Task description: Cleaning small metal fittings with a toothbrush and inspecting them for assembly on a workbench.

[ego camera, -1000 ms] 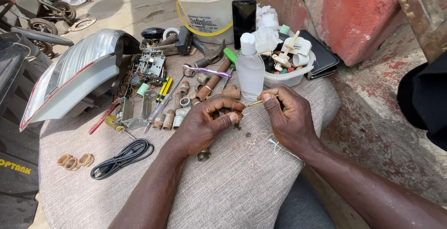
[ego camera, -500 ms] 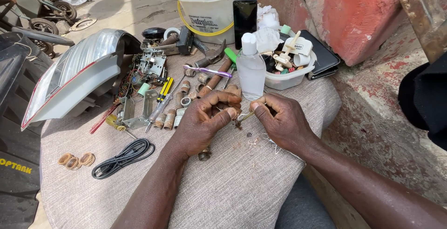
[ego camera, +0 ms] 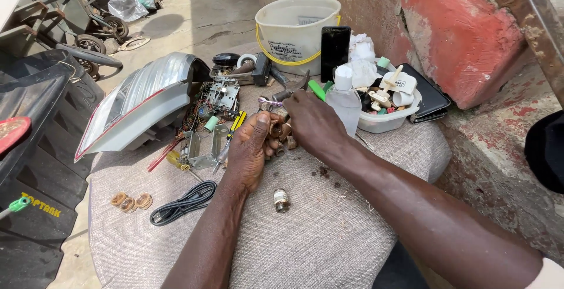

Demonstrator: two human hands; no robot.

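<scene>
My left hand (ego camera: 249,151) is curled around a small brown cylindrical part (ego camera: 276,129) above a cloth-covered round table (ego camera: 305,248). My right hand (ego camera: 311,121) reaches over from the right, fingers among several similar brown cylinders lying by the left hand's fingertips; what it grips is hidden. A small metal fitting (ego camera: 281,200) lies on the cloth just below both hands. A clear plastic bottle (ego camera: 345,99) stands behind my right hand.
A silver car lamp housing (ego camera: 141,107) lies at left beside a circuit board (ego camera: 220,96) and a yellow-handled screwdriver (ego camera: 234,125). A black cable (ego camera: 183,202) and brown rings (ego camera: 130,201) lie front left. A white bucket (ego camera: 298,27), dark phone (ego camera: 335,51) and parts tray (ego camera: 388,121) stand behind.
Both hands have moved up and away from me toward the brown cylinders. The thin yellowish piece held between them earlier is no longer visible, and the metal fitting now lies uncovered.
</scene>
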